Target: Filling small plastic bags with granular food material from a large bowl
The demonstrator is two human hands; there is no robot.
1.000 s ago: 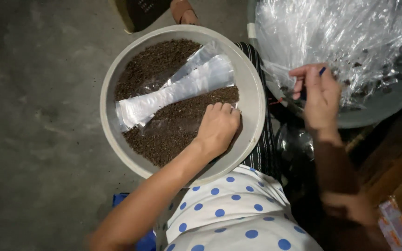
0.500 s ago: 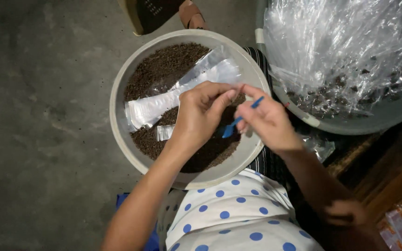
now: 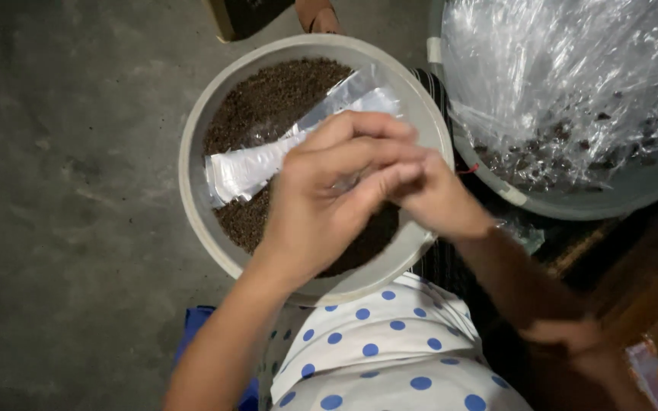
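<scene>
Floor of grey concrete (image 3: 62, 190) at left | round grey plastic basin (image 3: 192, 164) of dark brown grains (image 3: 268, 106), clear plastic bags (image 3: 249, 166) lying across them | left hand (image 3: 329, 194) above basin, fingers curled onto right hand (image 3: 439, 199), both pinched together; what they pinch cannot be told | far right: grey tub (image 3: 618, 198) under crumpled clear plastic sheet (image 3: 565, 68)

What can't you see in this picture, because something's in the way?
- Head view: whatever the left hand and right hand pinch is hidden behind the fingers.
- Part of the dark grains in the grey bowl lies under the clear packets and both hands.
- The second basin is cut off by the edge, its contents veiled by shiny plastic bags.
</scene>
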